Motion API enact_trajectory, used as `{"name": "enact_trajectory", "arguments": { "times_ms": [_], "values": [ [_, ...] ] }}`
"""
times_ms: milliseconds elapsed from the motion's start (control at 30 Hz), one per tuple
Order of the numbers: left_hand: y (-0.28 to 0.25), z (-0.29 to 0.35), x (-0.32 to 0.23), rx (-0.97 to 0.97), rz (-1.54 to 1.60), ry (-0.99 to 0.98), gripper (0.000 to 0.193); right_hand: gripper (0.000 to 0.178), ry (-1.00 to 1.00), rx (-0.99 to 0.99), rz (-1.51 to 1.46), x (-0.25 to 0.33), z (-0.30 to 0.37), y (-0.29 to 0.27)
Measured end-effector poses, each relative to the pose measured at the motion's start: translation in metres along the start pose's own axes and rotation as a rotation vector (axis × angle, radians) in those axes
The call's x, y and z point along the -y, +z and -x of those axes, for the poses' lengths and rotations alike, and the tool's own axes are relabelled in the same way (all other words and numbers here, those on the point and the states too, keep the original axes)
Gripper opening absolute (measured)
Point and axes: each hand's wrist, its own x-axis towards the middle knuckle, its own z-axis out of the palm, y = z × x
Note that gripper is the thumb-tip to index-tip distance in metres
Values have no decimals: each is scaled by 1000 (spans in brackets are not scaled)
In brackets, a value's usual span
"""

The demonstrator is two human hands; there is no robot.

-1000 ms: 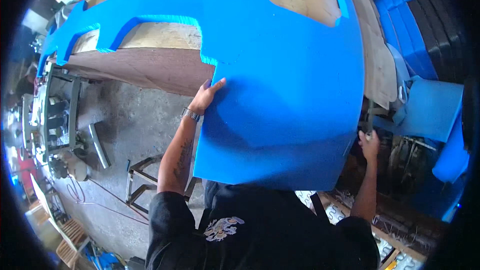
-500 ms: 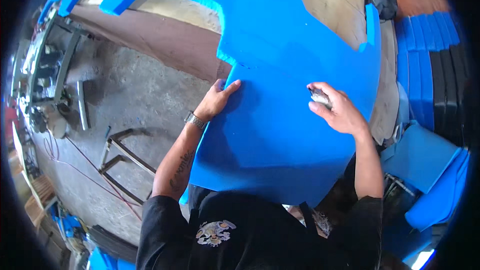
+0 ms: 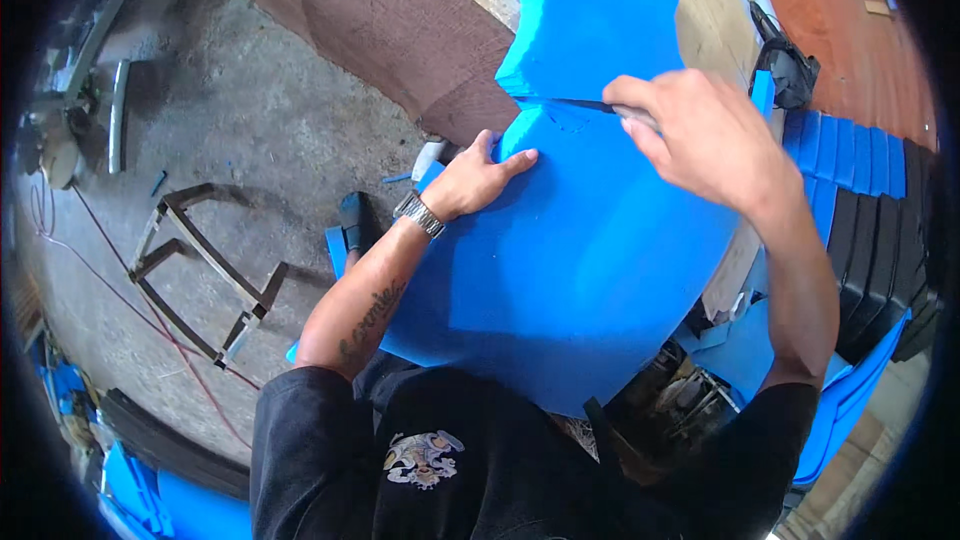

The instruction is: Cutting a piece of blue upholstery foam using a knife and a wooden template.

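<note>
A large blue foam sheet [image 3: 600, 240] with a cut, curved outline reaches from my body to the far side. My left hand [image 3: 473, 181] grips its left edge, thumb lying on top and fingers over the side. In my right hand [image 3: 715, 140] is a knife [image 3: 572, 103], its thin dark blade pointing left. The blade lies at the inner corner of the left edge, just beyond my left hand, and appears to be in the foam. My closed fingers hide most of the handle.
A wooden tabletop [image 3: 715, 15] shows beyond the sheet, with brown covering [image 3: 400, 25] at its left. Stacked blue and black foam pieces [image 3: 865, 210] stand to the right. A metal frame [image 3: 215, 270] and a red cable lie on the concrete floor at left.
My right hand has moved up and turned, bringing the knife blade to the sheet's inner corner. My left hand is now nearer that corner. The view has shifted over the sheet.
</note>
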Motion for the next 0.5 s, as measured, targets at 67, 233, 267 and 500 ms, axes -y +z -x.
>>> {"name": "enact_trajectory", "arguments": {
  "times_ms": [67, 233, 267, 500],
  "values": [
    [-4, 1, 1, 21, 5, -2, 91, 21, -49, -7, 61, 10, -17, -4],
    [-16, 4, 9, 7, -13, -9, 91, 18, -115, -32, 163, 35, -37, -5],
    [-17, 4, 12, 10, -9, -11, 91, 19, -112, -45, 154, 36, -41, -3],
    [-14, -1, 17, 9, -14, 11, 88, 20, -100, -55, 193, 38, -46, 0]
  ]
}}
